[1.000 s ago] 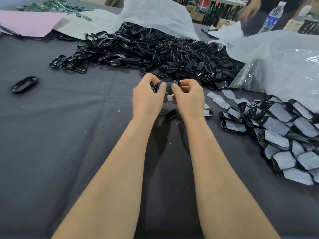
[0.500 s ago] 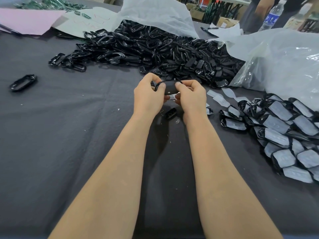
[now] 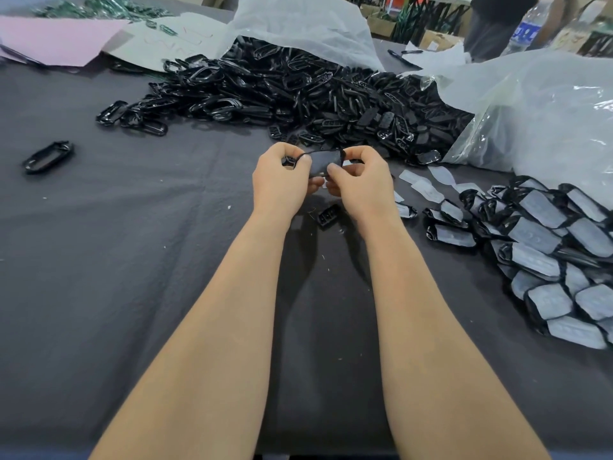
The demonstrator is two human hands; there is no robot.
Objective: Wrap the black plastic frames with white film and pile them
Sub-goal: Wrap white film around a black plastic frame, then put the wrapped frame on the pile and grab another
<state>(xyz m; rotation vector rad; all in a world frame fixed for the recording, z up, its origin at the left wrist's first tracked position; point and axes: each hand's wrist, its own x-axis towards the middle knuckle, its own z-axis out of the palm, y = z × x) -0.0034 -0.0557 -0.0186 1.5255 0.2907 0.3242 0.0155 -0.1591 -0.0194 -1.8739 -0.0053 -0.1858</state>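
Observation:
Both hands hold one black plastic frame (image 3: 323, 162) above the middle of the dark cloth. My left hand (image 3: 282, 182) grips its left end with curled fingers, and my right hand (image 3: 360, 180) pinches its right end. Whether film lies on this frame is hard to tell. A big heap of bare black frames (image 3: 298, 91) spreads behind my hands. At the right lies a pile of wrapped frames (image 3: 544, 247) with white film on them. A few loose white film pieces (image 3: 428, 187) lie between my right hand and that pile.
A small black part (image 3: 328, 214) lies just below my hands. One single frame (image 3: 48, 157) sits far left. Clear plastic bags (image 3: 537, 111) bulge at the back right, another white bag (image 3: 305, 24) behind the heap. Pink paper (image 3: 56, 38) lies at the back left.
Both hands have stayed in place. My fingers have shifted on the frame, and the frame has tipped so its flat face shows more towards me.

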